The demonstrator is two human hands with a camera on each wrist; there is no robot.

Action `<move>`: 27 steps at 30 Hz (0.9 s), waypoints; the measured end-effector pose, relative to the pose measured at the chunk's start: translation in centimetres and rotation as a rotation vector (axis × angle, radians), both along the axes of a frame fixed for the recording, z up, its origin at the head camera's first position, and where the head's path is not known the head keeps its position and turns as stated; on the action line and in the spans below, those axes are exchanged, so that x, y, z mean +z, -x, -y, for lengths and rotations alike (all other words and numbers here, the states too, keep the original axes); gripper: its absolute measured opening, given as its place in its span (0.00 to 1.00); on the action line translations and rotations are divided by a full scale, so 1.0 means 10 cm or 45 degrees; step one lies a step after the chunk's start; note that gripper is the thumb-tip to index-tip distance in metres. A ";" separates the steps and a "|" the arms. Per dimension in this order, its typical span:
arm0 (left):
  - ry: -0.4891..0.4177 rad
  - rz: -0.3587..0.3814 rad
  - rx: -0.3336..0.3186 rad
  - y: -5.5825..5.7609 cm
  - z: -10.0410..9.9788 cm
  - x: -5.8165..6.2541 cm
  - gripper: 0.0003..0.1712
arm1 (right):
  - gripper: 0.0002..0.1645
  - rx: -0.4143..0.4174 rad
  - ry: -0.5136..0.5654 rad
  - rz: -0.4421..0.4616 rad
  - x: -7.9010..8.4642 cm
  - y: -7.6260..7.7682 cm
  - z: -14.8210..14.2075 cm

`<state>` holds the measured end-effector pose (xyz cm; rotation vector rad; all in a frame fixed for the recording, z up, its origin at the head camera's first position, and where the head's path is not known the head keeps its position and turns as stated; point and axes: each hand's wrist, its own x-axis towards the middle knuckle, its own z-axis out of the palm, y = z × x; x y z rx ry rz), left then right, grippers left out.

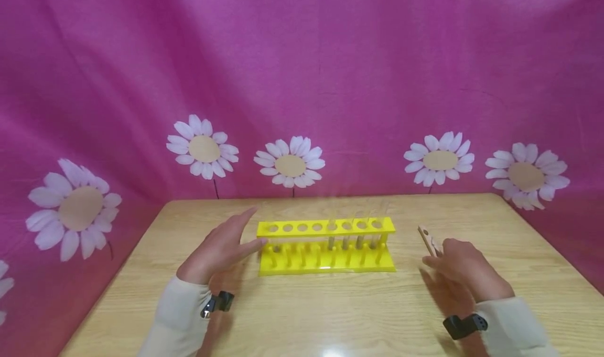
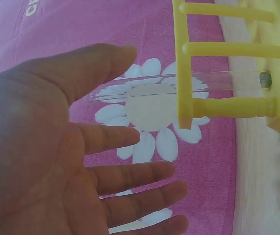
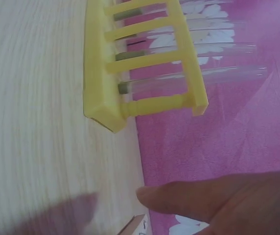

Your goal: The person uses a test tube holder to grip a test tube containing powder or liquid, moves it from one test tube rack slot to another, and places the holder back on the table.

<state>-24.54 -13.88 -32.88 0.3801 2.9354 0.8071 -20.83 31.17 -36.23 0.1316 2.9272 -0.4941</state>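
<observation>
A yellow test tube rack (image 1: 325, 269) stands on the table with one row of holes and pegs. Four clear test tubes (image 3: 228, 74) with dark material at the bottom are in its right-hand holes. Another tube (image 2: 218, 81) stands in the leftmost hole, a small dark plug of material at its base. My left hand (image 1: 222, 249), fingers spread and straight, is beside the rack's left end, thumb tip overlapping the corner in the head view. My right hand (image 1: 464, 268) hovers over a wooden test tube holder (image 1: 426, 239), whose near part it hides; its thumb is extended.
The wooden table (image 1: 292, 315) ends at a pink cloth backdrop (image 1: 358, 84) printed with white daisies. Dark wrist-worn cameras (image 1: 464, 326) sit at both cuffs. Bare wood lies between the rack and the right hand.
</observation>
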 end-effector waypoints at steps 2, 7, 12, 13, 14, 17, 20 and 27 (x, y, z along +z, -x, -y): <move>0.001 -0.002 -0.007 -0.01 0.01 -0.01 0.49 | 0.26 -0.015 0.008 0.013 -0.01 0.01 0.02; 0.004 -0.008 -0.019 0.00 0.03 -0.04 0.48 | 0.24 -0.025 0.019 0.012 -0.06 0.03 0.03; -0.025 0.031 0.016 0.04 0.03 -0.07 0.47 | 0.21 -0.049 0.005 -0.011 -0.12 0.04 -0.02; -0.031 0.031 0.021 0.05 0.03 -0.08 0.46 | 0.21 -0.054 0.001 -0.017 -0.13 0.04 -0.04; -0.038 0.029 0.028 0.07 0.03 -0.10 0.45 | 0.21 -0.056 0.000 -0.024 -0.14 0.05 -0.05; -0.057 0.012 0.036 0.12 0.05 -0.15 0.40 | 0.20 -0.054 0.000 -0.036 -0.16 0.05 -0.08; -0.069 -0.045 0.012 0.16 0.07 -0.18 0.34 | 0.19 -0.050 -0.002 -0.047 -0.17 0.05 -0.08; -0.128 -0.086 0.003 0.20 0.09 -0.21 0.26 | 0.17 -0.061 -0.009 -0.043 -0.18 0.07 -0.05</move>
